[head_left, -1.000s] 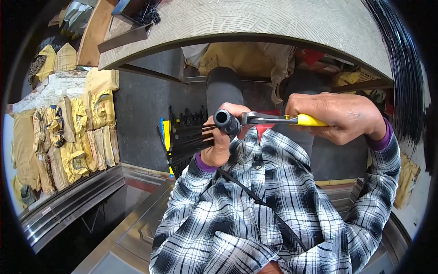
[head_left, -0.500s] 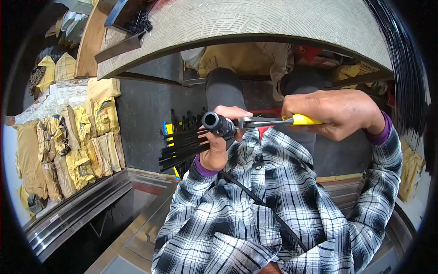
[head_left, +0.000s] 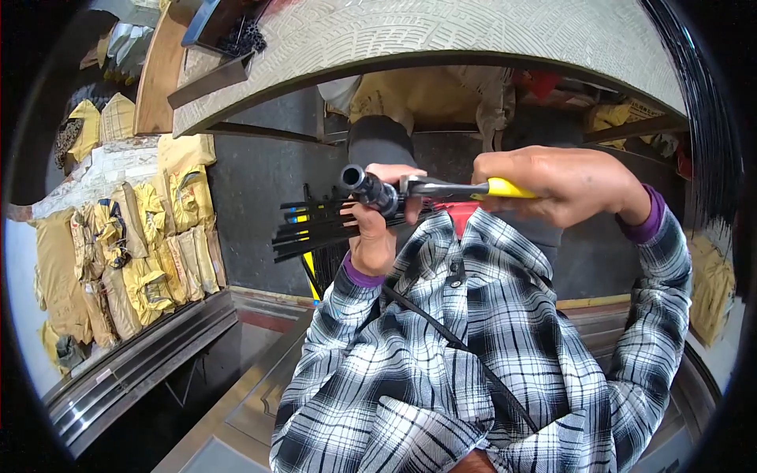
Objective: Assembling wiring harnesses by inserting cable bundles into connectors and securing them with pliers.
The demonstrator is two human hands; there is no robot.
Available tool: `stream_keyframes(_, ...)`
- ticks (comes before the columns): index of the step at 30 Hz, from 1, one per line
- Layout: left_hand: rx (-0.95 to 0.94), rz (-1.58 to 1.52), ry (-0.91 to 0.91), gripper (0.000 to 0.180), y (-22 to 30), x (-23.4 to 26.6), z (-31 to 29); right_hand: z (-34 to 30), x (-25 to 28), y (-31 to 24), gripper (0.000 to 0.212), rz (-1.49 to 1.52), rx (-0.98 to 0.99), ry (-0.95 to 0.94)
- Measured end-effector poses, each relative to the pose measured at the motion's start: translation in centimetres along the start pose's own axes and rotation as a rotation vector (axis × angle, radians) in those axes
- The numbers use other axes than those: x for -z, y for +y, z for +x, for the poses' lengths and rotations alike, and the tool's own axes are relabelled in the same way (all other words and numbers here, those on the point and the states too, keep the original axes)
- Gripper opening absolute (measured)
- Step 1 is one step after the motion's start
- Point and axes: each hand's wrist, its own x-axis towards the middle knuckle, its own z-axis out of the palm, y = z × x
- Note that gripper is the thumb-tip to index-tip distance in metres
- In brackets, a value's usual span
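My left hand (head_left: 371, 251) is wrapped round a black tubular fitting (head_left: 378, 197) with a round open end facing up. A bunch of thin black rods (head_left: 315, 233) fans out to the left from beside the same hand. In my right hand (head_left: 572, 188) is a pair of pliers (head_left: 449, 190) with yellow grips, held level. Its metal jaws meet the right side of the fitting, close to my left fingertips. What exactly the jaws grip is too small to tell.
Ahead lies a pale, ridged tabletop (head_left: 441, 35) with a dark edge. A blue-edged tray (head_left: 229, 31) of small black parts sits at its left. Yellow and brown sacks (head_left: 142, 244) cover the left side. Long black strands (head_left: 702, 118) hang at the right.
Both hands have moved slightly away from my body, carrying the fitting and pliers. The fitting's open end now tilts further up and left. The pliers stay at its right side.
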Motion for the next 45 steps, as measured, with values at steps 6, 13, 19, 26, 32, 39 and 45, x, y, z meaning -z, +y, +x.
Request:
stream_keyframes(6, -0.024, -0.043, -0.014, 0.066, -0.2, 0.5, 0.3, 0.0, -1.3, 0.8, 0.014, 0.425, -0.123, 0.007)
stream_keyframes(13, -0.030, -0.026, 0.019, 0.063, -0.2, -0.1, 0.4, -0.2, -2.2, 1.7, 0.019, 0.306, -0.055, 0.027)
stream_keyframes(19, -0.046, 0.032, 0.036, 0.064, -0.5, -0.2, 0.5, 0.6, -4.5, 2.1, 0.023, 0.285, -0.036, 0.131)
stream_keyframes(26, -0.033, 0.250, 0.452, 0.071, -2.0, -1.1, 2.5, 1.2, -2.3, 3.3, 0.027, -0.704, -0.025, 0.611)
stream_keyframes(32, -0.228, 0.110, 0.325, 0.062, -2.8, -2.6, 0.9, 1.3, 7.3, 10.2, 0.030, -1.258, -0.168, 0.847)
stream_keyframes(39, -0.481, -0.181, 0.438, 0.042, 3.9, 0.6, 4.3, 3.1, -6.2, 4.7, 0.023, -0.414, 0.168, 0.306)
stream_keyframes(45, -0.266, -0.962, 0.447, 0.027, -0.1, 8.2, 6.2, 2.1, -10.7, 8.4, 0.090, 0.680, 0.329, 0.932)
